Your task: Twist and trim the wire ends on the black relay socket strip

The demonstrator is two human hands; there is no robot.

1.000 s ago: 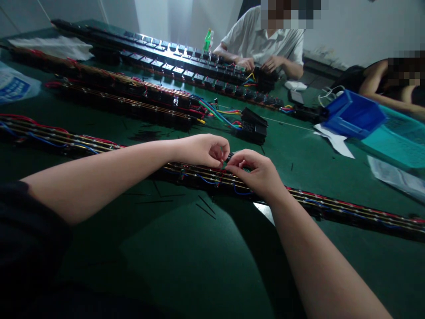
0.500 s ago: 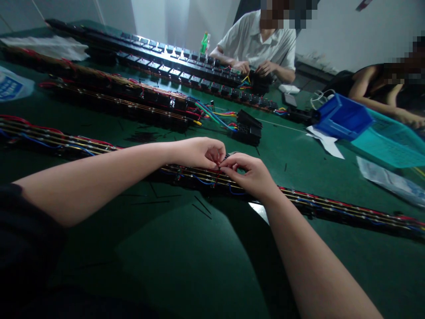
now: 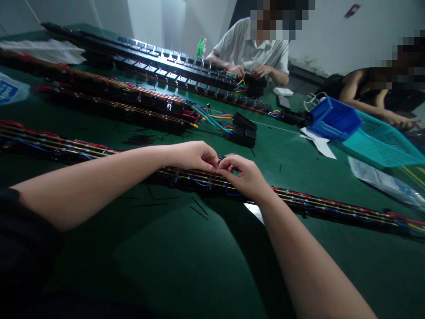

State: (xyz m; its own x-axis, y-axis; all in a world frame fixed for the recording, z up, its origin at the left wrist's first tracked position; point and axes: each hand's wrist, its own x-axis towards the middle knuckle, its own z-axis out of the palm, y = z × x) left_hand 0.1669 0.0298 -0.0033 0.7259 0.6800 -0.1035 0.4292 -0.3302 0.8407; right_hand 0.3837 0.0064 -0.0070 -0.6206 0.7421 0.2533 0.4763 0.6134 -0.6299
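A long black strip carrying red, blue and brass-coloured wires runs across the green table from left to right. My left hand and my right hand meet over its middle, fingertips pinched together on a small black piece and a red wire. Both hands are closed. What exactly sits between the fingers is too small to name.
Several more wired strips lie further back. A loose black socket block with coloured wires sits behind my hands. A blue bin and a teal tray stand at the right. Two other people work at the far side. Short black offcuts litter the table.
The view has shifted slightly, so everything sits a little further left. My fingertips have drawn closer together over the strip.
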